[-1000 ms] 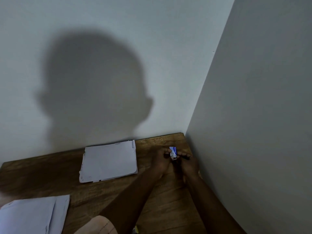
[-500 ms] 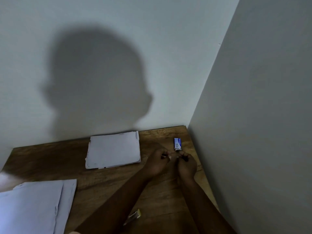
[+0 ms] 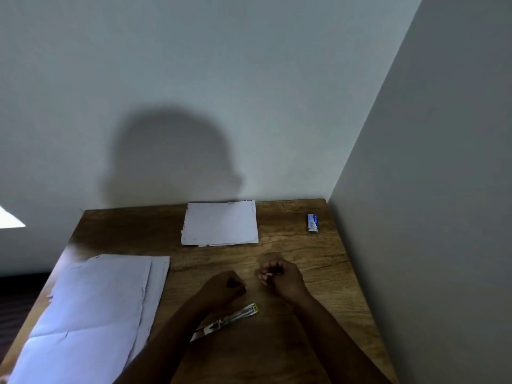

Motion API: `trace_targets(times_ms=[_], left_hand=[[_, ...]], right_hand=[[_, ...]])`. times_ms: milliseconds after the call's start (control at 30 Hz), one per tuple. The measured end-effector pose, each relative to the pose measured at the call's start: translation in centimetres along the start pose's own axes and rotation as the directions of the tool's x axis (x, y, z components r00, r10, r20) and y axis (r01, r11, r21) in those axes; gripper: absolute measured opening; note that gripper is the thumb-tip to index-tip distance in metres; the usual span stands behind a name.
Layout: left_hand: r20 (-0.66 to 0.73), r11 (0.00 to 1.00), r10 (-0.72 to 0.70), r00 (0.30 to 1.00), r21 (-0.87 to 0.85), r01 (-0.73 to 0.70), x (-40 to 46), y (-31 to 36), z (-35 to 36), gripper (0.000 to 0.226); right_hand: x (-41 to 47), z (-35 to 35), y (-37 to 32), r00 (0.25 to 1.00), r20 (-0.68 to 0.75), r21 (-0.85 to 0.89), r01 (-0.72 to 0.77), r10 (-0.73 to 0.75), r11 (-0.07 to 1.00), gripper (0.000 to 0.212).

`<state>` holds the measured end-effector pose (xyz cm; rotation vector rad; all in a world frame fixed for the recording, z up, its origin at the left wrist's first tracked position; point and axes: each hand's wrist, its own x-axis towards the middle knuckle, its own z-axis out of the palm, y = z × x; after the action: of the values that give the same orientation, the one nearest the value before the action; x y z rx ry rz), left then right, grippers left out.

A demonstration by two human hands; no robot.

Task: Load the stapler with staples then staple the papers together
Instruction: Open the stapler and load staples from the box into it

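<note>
Stapler lies partly under left forearm.

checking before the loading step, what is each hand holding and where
The right hand pinches a thin strip, likely staples, near one end between its fingers. The left hand is curled shut; whether it holds anything cannot be told.

Two paper stacks; one stapler; one staple box; two hands.

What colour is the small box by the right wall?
Blue and white; the staple box shows in the head view.
</note>
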<state>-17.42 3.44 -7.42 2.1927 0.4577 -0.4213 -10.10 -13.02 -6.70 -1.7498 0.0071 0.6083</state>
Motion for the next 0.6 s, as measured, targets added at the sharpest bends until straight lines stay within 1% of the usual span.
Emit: trace_targets(times_ms=[67, 133, 200, 267, 367, 467, 500, 600], left_hand=[[0.030, 1.000, 0.021, 0.999, 0.007, -0.021, -1.1, -0.3, 0.2, 0.027], [0.061, 0.999, 0.039, 0.997, 0.035, -0.042, -2.0, -0.5, 0.3, 0.036], [0.083, 0.992, 0.044, 0.996, 0.111, -0.054, -2.7, -0.8, 0.5, 0.048], [0.071, 0.977, 0.079, 0.994, 0.194, -0.092, -3.1, -1.2, 0.6, 0.055], [0.011, 0.955, 0.140, 0.990, 0.261, -0.138, -3.6, -1.9, 0.7, 0.050], [-0.036, 0.952, 0.164, 0.986, 0.268, -0.148, -4.0, -2.5, 0.6, 0.040], [-0.043, 0.954, 0.169, 0.985, 0.258, -0.153, -4.1, -2.7, 0.6, 0.038], [-0.049, 0.947, 0.198, 0.979, 0.269, -0.178, -4.4, -3.0, 0.6, 0.030]], right_hand=[[-0.7, 0.3, 0.1, 0.999, 0.039, -0.014, 0.017, -0.017, 1.000, 0.021], [-1.2, 0.7, 0.6, 0.997, 0.052, -0.082, 0.061, -0.057, 0.995, 0.019], [-1.7, 1.0, 0.9, 0.991, 0.060, -0.179, 0.130, -0.121, 0.975, 0.018], [-2.0, 1.3, 1.2, 0.984, 0.093, -0.223, 0.167, -0.149, 0.960, 0.020], [-2.8, 1.9, 1.3, 0.984, 0.129, -0.218, 0.152, -0.126, 0.964, 0.019], [-3.1, 2.3, 1.7, 0.986, 0.094, -0.236, 0.155, -0.136, 0.959, 0.030], [-3.1, 2.4, 1.8, 0.986, 0.088, -0.245, 0.157, -0.139, 0.957, 0.030], [-3.3, 2.3, 2.2, 0.983, 0.132, -0.246, 0.160, -0.131, 0.956, 0.022]])
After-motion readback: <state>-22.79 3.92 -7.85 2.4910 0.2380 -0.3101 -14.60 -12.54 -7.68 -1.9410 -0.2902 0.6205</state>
